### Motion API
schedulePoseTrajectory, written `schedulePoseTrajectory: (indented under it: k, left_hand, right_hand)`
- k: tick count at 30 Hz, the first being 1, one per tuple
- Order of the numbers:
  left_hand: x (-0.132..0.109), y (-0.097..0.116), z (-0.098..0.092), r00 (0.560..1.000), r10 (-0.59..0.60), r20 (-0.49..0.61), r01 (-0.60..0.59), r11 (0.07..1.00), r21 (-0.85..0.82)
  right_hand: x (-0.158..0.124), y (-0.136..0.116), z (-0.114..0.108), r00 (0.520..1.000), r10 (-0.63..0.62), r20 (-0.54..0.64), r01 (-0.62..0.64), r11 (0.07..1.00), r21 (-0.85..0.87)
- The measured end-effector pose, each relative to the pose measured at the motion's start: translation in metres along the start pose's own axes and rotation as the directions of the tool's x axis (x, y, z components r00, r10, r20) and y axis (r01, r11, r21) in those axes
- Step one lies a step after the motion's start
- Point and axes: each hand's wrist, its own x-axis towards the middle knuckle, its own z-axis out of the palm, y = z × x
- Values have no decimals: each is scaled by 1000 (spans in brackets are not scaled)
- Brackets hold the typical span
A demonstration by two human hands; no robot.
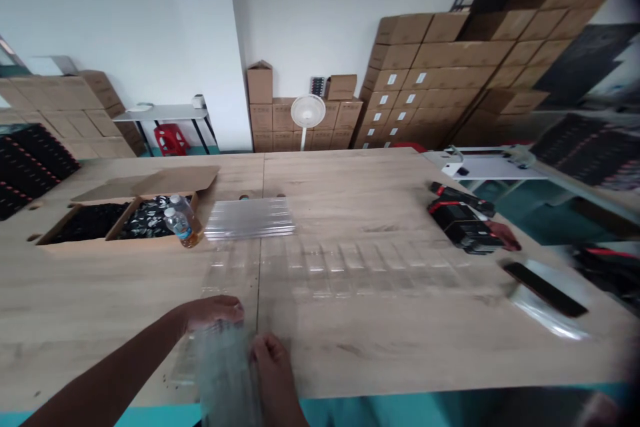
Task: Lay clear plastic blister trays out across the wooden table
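Close to the table's front edge, a clear plastic piece (227, 373) is held between my hands; motion smears its shape. My left hand (215, 312) grips its top end, fingers curled over it. On its right side my right hand (274, 357) is closed, pinching the edge. Another flat clear piece (185, 363) lies partly under it on the table. Beyond my hands sits a stack of ribbed clear plastic pieces (250, 219). A row of clear plastic pieces (370, 268) is laid out to the right of the stack.
A cardboard box (125, 243) with dark contents stands at left, two bottles (181, 227) beside it. At right are black boxes (463, 223) by another person's hand (505, 235), and a phone-like slab (545, 288) on clear plastic. Carton stacks (425, 80) and a fan (308, 111) stand behind.
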Motion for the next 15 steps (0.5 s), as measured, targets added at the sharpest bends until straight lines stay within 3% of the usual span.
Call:
schedulePoseTrajectory:
  k: [4,6,8,10,15]
  left_hand:
    - [3,-12,-10,999,3,33,-2,1000,-30]
    - [-1,-17,-17,998,43,48,-39,997,-65]
    - [-3,-20,-23,994,92,64,-86,993,-85]
    - [-1,-20,-24,989,122,80,-114,989,-97]
    - [12,-16,-8,985,149,85,-137,982,-131]
  right_hand:
    - [9,5,-75,944,11,-331,85,958,273]
    - [16,14,-116,907,91,-412,69,931,358]
    - [26,26,-144,888,140,-438,-12,959,283]
    - [36,40,-155,888,123,-444,-88,991,99]
    - [48,55,-143,875,-5,-483,-111,971,-211]
